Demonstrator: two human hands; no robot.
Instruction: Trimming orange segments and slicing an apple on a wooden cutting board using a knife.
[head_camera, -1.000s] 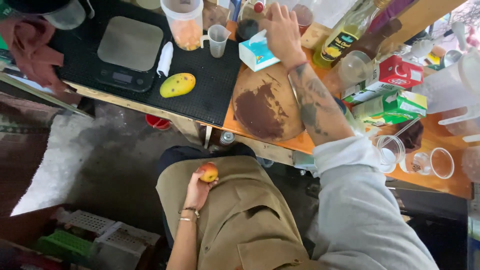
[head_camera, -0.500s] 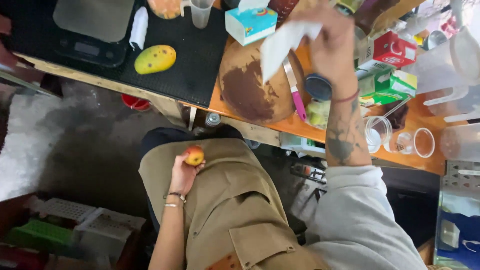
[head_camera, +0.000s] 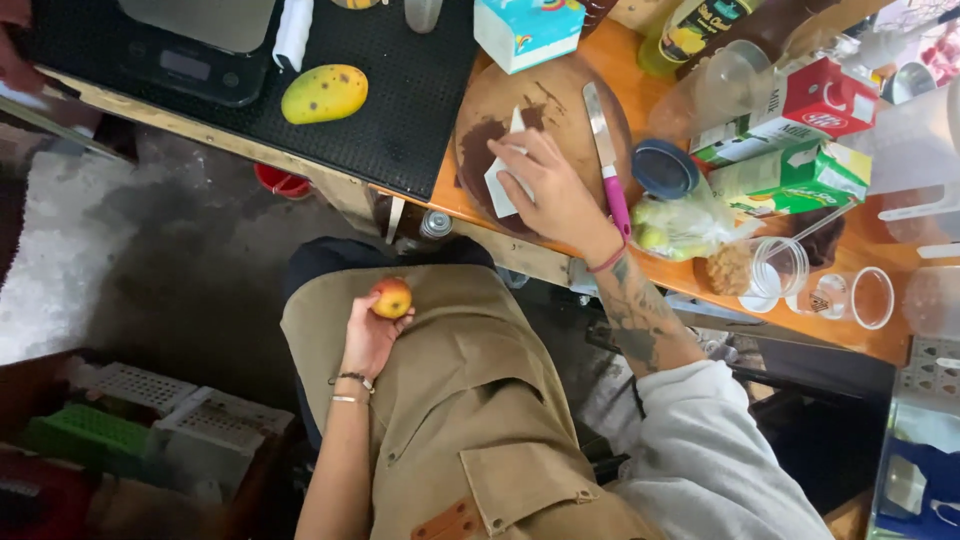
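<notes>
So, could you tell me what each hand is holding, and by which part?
The left hand cups a small red-yellow fruit from beneath, at the fingertips. The right hand presses a white tissue flat onto the round wooden board, fingers on top.

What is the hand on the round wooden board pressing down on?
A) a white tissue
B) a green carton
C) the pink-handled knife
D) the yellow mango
A: the right hand lies flat on a white tissue on the round wooden board, while the pink-handled knife lies beside it untouched.
</notes>
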